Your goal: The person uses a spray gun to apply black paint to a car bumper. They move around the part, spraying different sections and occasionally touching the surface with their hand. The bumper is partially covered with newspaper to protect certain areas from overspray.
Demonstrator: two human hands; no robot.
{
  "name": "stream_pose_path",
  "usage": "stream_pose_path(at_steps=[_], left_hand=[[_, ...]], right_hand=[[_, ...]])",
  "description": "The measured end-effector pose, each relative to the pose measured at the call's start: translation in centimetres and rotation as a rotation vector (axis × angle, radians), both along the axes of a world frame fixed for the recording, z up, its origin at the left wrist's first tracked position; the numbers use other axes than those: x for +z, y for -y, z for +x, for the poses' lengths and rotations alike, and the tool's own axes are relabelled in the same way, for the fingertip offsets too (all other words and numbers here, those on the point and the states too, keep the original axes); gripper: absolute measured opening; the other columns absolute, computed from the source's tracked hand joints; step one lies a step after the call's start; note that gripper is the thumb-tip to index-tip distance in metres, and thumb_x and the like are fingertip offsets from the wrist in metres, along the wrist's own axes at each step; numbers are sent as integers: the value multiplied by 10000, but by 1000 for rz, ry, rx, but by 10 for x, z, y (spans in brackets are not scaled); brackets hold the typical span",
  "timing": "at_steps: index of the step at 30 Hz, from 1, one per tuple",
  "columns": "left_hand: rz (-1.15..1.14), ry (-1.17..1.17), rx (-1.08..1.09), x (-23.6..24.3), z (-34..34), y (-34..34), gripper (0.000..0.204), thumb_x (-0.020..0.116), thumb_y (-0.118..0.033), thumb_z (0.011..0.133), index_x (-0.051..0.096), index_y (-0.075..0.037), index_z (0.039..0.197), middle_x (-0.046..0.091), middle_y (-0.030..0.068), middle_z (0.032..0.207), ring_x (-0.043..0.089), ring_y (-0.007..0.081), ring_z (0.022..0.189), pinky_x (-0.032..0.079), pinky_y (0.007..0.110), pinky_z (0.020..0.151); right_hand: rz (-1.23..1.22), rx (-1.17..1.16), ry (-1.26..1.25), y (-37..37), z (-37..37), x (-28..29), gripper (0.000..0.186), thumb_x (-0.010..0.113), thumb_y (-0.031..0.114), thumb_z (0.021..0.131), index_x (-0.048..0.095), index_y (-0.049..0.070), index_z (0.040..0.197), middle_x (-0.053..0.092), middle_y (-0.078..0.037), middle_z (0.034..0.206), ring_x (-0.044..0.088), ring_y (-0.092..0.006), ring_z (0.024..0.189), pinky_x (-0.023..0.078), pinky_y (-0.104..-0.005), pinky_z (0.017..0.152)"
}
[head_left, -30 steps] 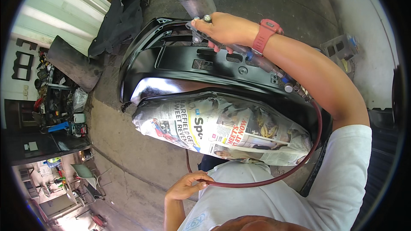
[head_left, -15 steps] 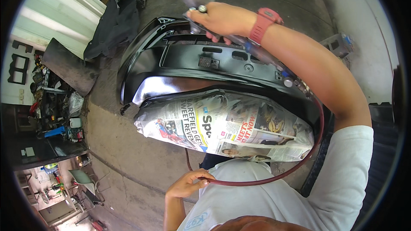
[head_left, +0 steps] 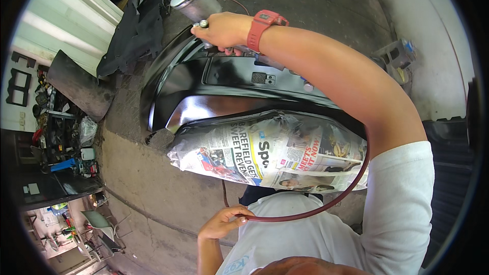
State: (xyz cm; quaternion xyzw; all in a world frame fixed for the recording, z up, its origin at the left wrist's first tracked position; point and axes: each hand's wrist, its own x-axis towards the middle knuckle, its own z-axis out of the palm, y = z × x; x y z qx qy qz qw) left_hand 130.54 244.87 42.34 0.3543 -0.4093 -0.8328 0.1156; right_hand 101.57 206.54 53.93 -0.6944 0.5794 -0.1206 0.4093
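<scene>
My right hand (head_left: pixel 228 28) is wrapped around a spray gun (head_left: pixel 199 4) with a round silver cup, held over the far left part of a glossy black car body panel (head_left: pixel 189 77). Part of the gun's body is hidden behind the hand and forearm. A dark red hose (head_left: pixel 305 217) curves from beneath my right arm, across my shirt, to my left hand (head_left: pixel 222 225), whose fingers are closed on it. Newspaper (head_left: pixel 270 155) covers the near side of the panel. Whether spray leaves the gun cannot be seen.
On the left stands a dark workbench (head_left: pixel 56 186) with tools and bottles, near a green chair (head_left: pixel 98 220). A curved dark sheet (head_left: pixel 81 82) leans by a pale corrugated panel (head_left: pixel 61 25). A grey concrete block (head_left: pixel 397 57) lies by the white wall at right.
My right hand has carried the spray gun leftward and slightly nearer above the black panel. My left hand keeps its hold on the hose, nearly in place.
</scene>
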Motion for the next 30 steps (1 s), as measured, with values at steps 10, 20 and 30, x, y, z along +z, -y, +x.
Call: stream_pose_path(at_steps=[10, 20, 30], left_hand=[[-4, -10, -51, -4, 11, 25, 238, 687, -169, 1057, 737, 22, 1189, 671, 73, 1098, 585, 188, 1053, 438, 347, 989], [-91, -92, -267, -11, -6, 59, 245, 657, -146, 1062, 729, 7, 1241, 702, 88, 1122, 620, 186, 1064, 477, 331, 969], [-181, -71, -553, -2, -78, 74, 253, 687, -201, 1059, 743, -26, 1233, 695, 55, 1069, 611, 166, 1030, 470, 310, 936]], right_hand=[[21, 11, -29, -3, -1, -6, 733, 470, 603, 1086, 705, -90, 1043, 684, -138, 760, 672, -220, 526, 565, -363, 469], [77, -170, 4, -48, -56, 38, 706, 478, 597, 1089, 699, -72, 1137, 707, -125, 831, 698, -179, 624, 550, -317, 460], [85, -624, -137, -190, -211, 44, 653, 462, 608, 1093, 673, -5, 1169, 673, -79, 776, 681, -141, 622, 534, -304, 439]])
